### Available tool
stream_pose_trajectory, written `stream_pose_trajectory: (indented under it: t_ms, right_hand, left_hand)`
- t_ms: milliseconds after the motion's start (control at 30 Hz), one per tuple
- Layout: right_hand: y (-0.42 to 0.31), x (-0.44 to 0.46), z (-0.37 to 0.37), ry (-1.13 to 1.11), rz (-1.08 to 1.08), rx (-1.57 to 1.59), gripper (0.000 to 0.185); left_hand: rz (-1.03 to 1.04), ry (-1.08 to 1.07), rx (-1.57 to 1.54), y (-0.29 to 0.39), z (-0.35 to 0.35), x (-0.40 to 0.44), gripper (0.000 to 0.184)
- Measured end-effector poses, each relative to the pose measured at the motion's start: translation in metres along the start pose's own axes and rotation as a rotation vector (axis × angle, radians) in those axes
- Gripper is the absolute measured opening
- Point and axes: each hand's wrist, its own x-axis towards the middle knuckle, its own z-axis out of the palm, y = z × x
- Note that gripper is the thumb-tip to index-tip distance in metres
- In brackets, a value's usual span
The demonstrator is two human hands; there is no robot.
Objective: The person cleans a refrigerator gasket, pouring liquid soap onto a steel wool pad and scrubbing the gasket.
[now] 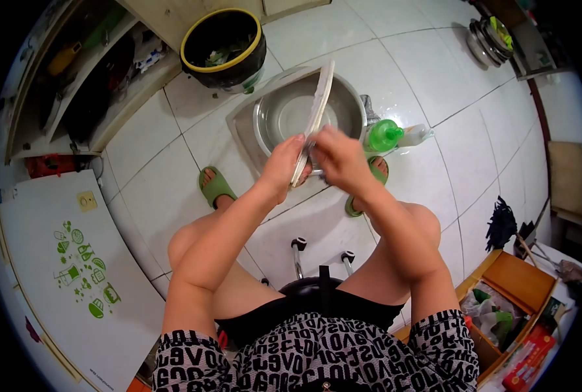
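My left hand (284,163) is closed round the lower part of a thin, pale, slightly curved panel (320,98), seen nearly edge-on. The panel stands tilted over a metal basin (259,121) with water in it. Against the panel's right side, my right hand (339,157) is curled and blurred by motion; something greyish shows at its fingers, too unclear to name. A greyish tray-like piece (242,124) lies at the basin's left. Beside the basin on the right are a green-capped bottle (386,135) and a clear bottle (415,135).
A black bin with a yellow rim (261,39) stands beyond the basin. On the left are a white fridge (49,222) and open shelves (75,85). Stacked pots (484,46) sit far right, an open wooden drawer (519,277) lower right. Water wets the tiled floor (402,72).
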Motion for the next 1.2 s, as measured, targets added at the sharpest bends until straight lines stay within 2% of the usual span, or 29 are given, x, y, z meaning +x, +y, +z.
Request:
stream_pose_trajectory:
  t_ms: [67,100,167,200,267,300,367,433,533,633,733,767,833,900,967,1033,1100,1167,1200]
  right_hand:
    - [0.017,0.007,-0.006,0.094,0.084,-0.039,0.015]
    - [0.017,0.010,-0.010,0.113,0.116,-0.037,0.015]
    - [0.002,0.001,-0.006,0.098,-0.006,-0.014,0.017]
    - [-0.008,-0.004,-0.003,0.074,0.000,0.013,0.018]
    - [-0.022,-0.008,0.000,0.140,0.031,0.089,0.019]
    - [-0.025,-0.008,-0.001,0.184,0.046,0.128,0.019]
    - [-0.024,-0.005,0.000,0.115,-0.033,0.072,0.018]
    - [-0.022,-0.002,0.000,0.053,-0.110,0.010,0.017]
    - [-0.013,0.004,0.003,0.102,-0.042,-0.050,0.012]
    - [-0.001,0.015,-0.003,0.219,0.104,-0.028,0.010]
    - [-0.021,0.004,0.003,0.114,-0.101,-0.012,0.013]
    - [-0.030,-0.001,0.007,0.069,-0.110,0.025,0.013]
    - [-0.015,0.002,0.008,0.129,-0.040,0.001,0.011]
    - [-0.001,0.010,0.000,0.165,0.136,-0.067,0.009]
    - [-0.002,0.007,-0.001,0.143,0.107,-0.083,0.009]
    - [-0.026,0.000,0.000,0.101,-0.050,-0.001,0.011]
    - [-0.037,-0.003,0.003,0.066,-0.053,0.010,0.011]
    - [-0.026,0.000,0.000,0.081,0.076,0.016,0.009]
    - [-0.018,0.005,-0.003,0.108,0.210,0.044,0.008]
  left_hand:
    - [-0.004,-0.199,0.026,-0.001,-0.013,0.001,0.029]
    - [-0.004,-0.202,0.027,0.000,-0.013,0.000,0.029]
    - [0.049,-0.186,0.019,0.005,-0.013,0.001,0.030]
    - [0.056,-0.185,0.010,0.008,-0.012,0.003,0.030]
    - [0.060,-0.029,-0.005,0.008,-0.009,0.004,0.024]
    - [0.059,-0.022,-0.009,0.008,-0.007,0.001,0.024]
    - [0.086,0.050,0.097,0.008,-0.001,-0.002,0.033]
    - [0.147,-0.030,0.085,0.003,-0.004,0.002,0.033]
    - [0.171,-0.048,0.075,-0.002,-0.002,0.000,0.031]
    - [0.094,-0.129,0.161,-0.001,-0.004,-0.003,0.028]
    - [0.133,-0.136,0.084,-0.006,0.000,0.005,0.028]
    - [0.176,-0.071,0.071,-0.008,0.002,0.008,0.028]
    - [0.200,-0.001,0.055,-0.009,0.001,0.003,0.028]
    - [0.092,-0.114,0.158,0.002,-0.002,-0.005,0.028]
    - [0.087,-0.149,0.132,0.007,0.001,-0.007,0.028]
    - [0.127,-0.087,0.072,0.010,0.002,-0.006,0.028]
    - [0.132,-0.096,0.114,0.007,0.000,-0.003,0.027]
    - [0.120,-0.108,0.154,-0.001,0.000,-0.004,0.027]
    - [0.109,-0.130,0.135,-0.003,0.001,-0.005,0.026]
